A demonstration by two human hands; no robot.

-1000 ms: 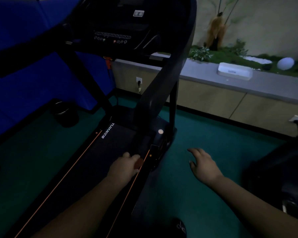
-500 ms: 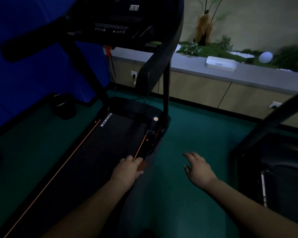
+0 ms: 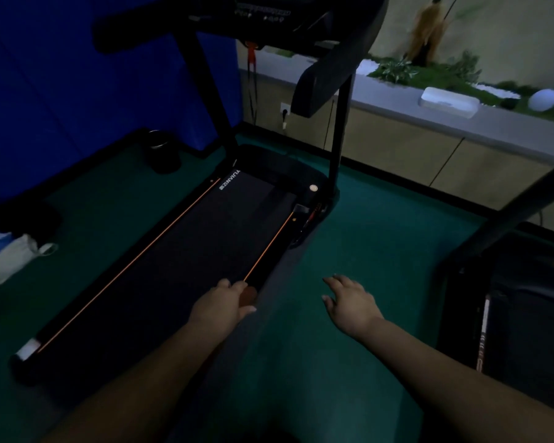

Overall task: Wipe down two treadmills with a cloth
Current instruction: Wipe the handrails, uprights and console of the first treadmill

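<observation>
A black treadmill (image 3: 186, 244) with orange side stripes lies ahead of me in a dim room. My left hand (image 3: 221, 306) holds a small reddish-brown cloth (image 3: 248, 297) and presses it on the treadmill's right side rail, near the orange stripe. My right hand (image 3: 349, 302) hovers over the green floor to the right, fingers loosely spread, holding nothing. A second black treadmill (image 3: 512, 302) stands at the right edge, with its slanted handrail above it.
The console and handrail (image 3: 320, 87) of the first treadmill rise at the top. A dark round container (image 3: 160, 151) sits by the blue wall. White cloth or bags (image 3: 10, 254) lie at the left. A grey ledge (image 3: 394, 100) with plants runs along the back.
My left hand has slid the cloth back along the right rail, away from the console. The view has pulled back, showing more of the belt and the second treadmill.
</observation>
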